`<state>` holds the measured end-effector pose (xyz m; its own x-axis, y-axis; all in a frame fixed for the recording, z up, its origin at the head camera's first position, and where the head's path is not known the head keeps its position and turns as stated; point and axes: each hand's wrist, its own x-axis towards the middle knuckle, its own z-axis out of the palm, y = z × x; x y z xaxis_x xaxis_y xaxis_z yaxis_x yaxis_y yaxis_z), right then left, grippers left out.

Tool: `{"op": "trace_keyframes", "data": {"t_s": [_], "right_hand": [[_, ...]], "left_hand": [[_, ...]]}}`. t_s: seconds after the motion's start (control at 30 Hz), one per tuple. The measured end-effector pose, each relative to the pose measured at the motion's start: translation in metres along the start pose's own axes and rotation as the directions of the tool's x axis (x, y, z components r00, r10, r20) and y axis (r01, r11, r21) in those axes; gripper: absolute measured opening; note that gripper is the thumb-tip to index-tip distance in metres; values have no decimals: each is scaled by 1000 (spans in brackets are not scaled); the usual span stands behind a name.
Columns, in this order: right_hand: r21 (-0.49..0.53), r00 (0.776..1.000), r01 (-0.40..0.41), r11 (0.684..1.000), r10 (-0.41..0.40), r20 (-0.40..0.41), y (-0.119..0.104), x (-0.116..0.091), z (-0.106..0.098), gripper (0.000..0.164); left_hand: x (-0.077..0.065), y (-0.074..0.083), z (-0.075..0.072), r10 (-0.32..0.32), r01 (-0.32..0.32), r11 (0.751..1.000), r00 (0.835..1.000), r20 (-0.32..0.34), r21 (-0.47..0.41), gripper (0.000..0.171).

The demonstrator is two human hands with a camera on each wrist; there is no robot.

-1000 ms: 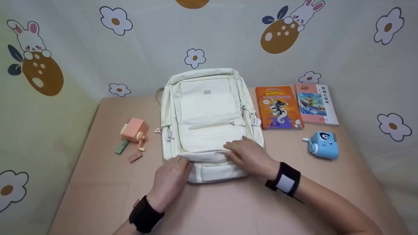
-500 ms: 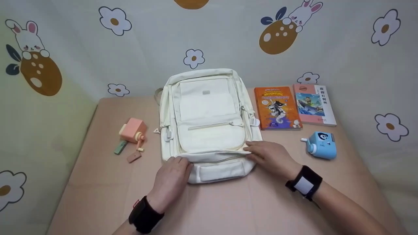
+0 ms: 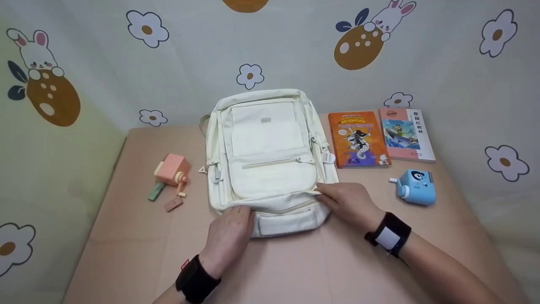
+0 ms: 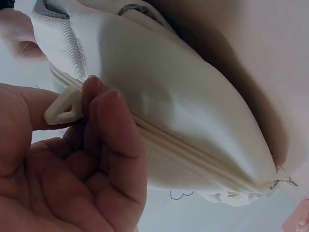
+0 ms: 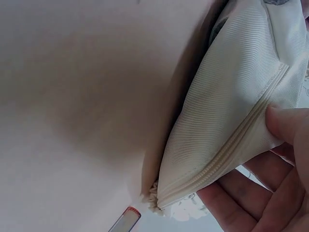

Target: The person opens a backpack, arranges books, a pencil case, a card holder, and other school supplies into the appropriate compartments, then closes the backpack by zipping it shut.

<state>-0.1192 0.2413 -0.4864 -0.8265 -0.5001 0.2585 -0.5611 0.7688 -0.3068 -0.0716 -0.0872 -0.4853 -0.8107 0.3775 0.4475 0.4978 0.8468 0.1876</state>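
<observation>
A cream backpack (image 3: 272, 179) lies front side up on the table, its bottom end toward me. My left hand (image 3: 230, 234) is at its lower left corner. In the left wrist view, thumb and fingers pinch a whitish triangular zipper pull (image 4: 55, 106) beside a zipper (image 4: 169, 145) running along the bag. At the lower right, my right hand (image 3: 352, 204) pinches the bag's fabric next to the zipper line; the right wrist view shows its thumb on top and the fingers curled beneath. The zipper slider itself is hidden by the left fingers.
Left of the bag stand a pink crank pencil sharpener (image 3: 172, 169), a green eraser (image 3: 156, 191) and a pink eraser (image 3: 174, 204). To the right lie an orange book (image 3: 358, 139), a pink-and-white book (image 3: 407, 135) and a blue crank sharpener (image 3: 417, 188). Patterned cloth hangs behind.
My right hand has shifted right along the bag's lower edge to its right corner. The left hand has moved slightly right with the zipper pull.
</observation>
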Motion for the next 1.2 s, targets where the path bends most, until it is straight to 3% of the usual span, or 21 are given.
{"op": "trace_keyframes", "data": {"t_s": [0.33,0.53,0.83,1.0,1.2], "right_hand": [[-24,999,3,1000,-4,-43,-2,1,4,19],[-17,999,-15,1000,14,-45,-2,1,5,20],[-33,1000,2,999,-3,-30,-14,5,7,21],[-13,1000,-16,1000,15,-27,-15,5,8,18],[-18,999,-32,999,31,-10,-17,7,6,14]], "left_hand": [[16,16,3,124,-120,990,991,-56,71,18],[23,24,2,143,-140,987,989,-26,83,17],[32,49,11,180,-181,983,983,36,43,21],[34,46,9,178,-177,984,982,66,-15,21],[31,33,-2,165,-149,981,979,122,-127,22]]}}
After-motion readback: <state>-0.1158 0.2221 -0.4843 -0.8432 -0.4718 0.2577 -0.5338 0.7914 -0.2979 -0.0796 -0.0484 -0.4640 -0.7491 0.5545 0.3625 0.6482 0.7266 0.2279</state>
